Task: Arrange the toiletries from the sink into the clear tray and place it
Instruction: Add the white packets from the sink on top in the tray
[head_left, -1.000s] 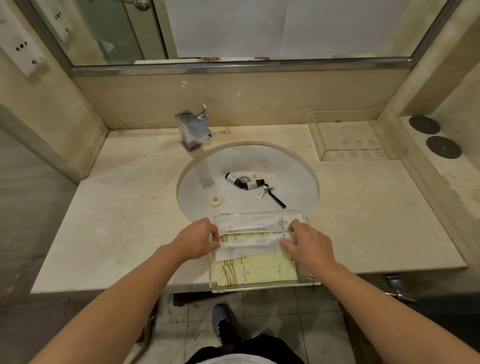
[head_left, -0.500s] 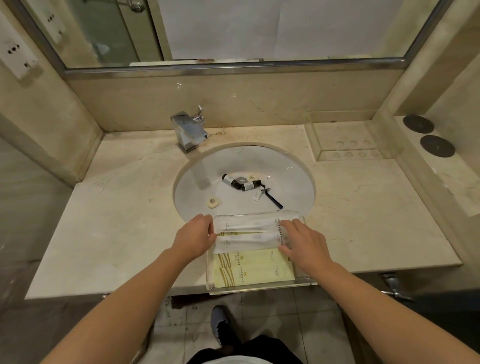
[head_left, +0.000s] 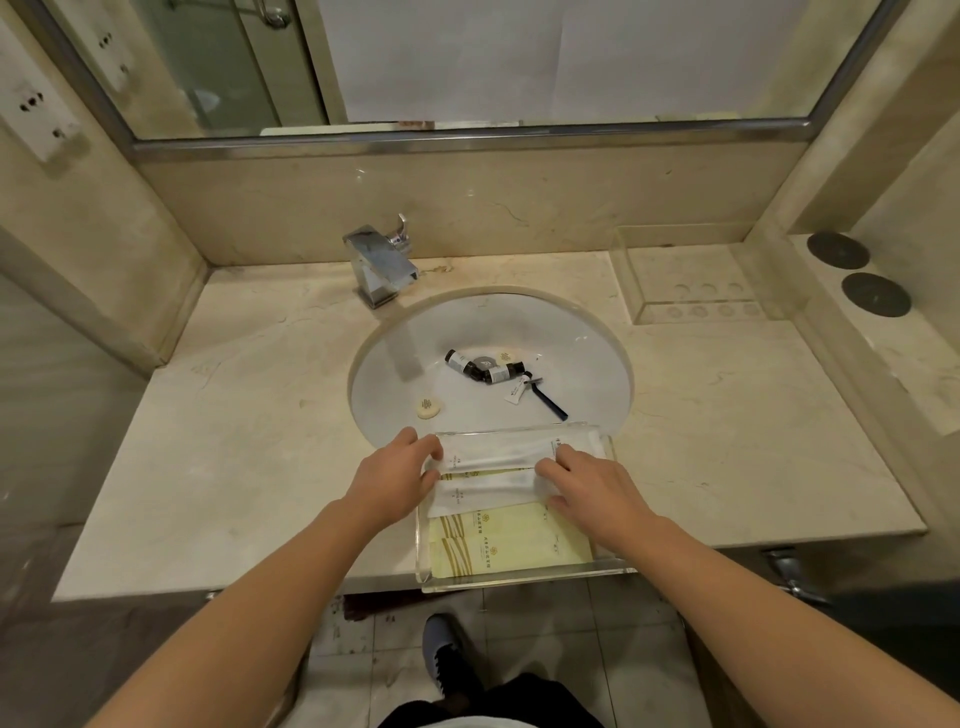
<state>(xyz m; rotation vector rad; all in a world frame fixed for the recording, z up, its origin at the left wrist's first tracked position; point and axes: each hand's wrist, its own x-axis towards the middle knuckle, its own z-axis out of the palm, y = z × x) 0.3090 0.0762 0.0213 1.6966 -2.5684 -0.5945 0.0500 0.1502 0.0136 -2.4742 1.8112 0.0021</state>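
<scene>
- Left hand (head_left: 395, 475): fingertips on the left end of the 2 white sachets (head_left: 493, 465), fingers bent over the sachet edge; a true pinch cannot be confirmed, so the grip is undetermined.
- Right hand (head_left: 587, 486): fingers spread and lying flat on the right ends of the same sachets; grip relaxed, pressing, nothing enclosed.
- White sachets lie side by side across the far half of the clear tray (head_left: 524, 579), on top of 2 yellow packets (head_left: 506, 540) that fill its near half.
- Tray sits on the surface (head_left: 234, 467) at its front edge, just in front of the sink (head_left: 582, 332).
- In the sink: 2 dark bottles (head_left: 480, 366) touching near the drain, a blue razor (head_left: 548, 402), a small white tube (head_left: 517, 395), a round soap (head_left: 427, 408) apart to the left.
- Faucet (head_left: 382, 265) behind the basin.
</scene>
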